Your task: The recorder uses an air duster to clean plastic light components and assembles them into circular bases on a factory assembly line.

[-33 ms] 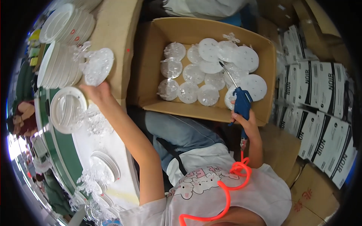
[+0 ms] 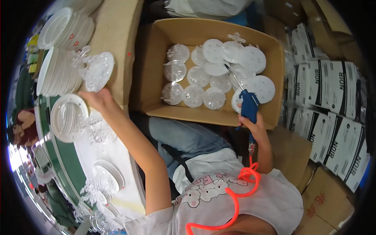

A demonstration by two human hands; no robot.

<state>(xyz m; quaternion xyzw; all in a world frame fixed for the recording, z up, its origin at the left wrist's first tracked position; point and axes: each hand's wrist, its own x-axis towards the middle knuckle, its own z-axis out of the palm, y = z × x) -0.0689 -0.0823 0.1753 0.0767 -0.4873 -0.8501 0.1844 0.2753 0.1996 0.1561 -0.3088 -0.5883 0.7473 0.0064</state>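
My left hand (image 2: 97, 98) grips the lower edge of a round white disc (image 2: 102, 72) that carries clear plastic pieces. It holds the disc tilted beside stacked white dishes (image 2: 58, 72) on the left. My right hand (image 2: 255, 126) is wrapped round a blue air blow gun (image 2: 248, 105). The gun's thin metal nozzle points up and left over the discs in a cardboard box (image 2: 152, 109). Several round discs (image 2: 192, 96), clear or white, lie inside that box, some overlapping. An orange coiled hose (image 2: 250, 182) runs from the gun's handle down across my shirt.
More white dishes (image 2: 109, 174) and clear plastic pieces (image 2: 94, 192) lie on the white worktop (image 2: 135, 184) at lower left. Another dish stack (image 2: 62, 29) stands at the far left. White printed boxes (image 2: 333, 86) are piled at right, above a brown carton (image 2: 325, 199).
The whole view has shifted slightly, so box and dishes sit a little further left. Both hands keep their holds on the disc and the air blow gun.
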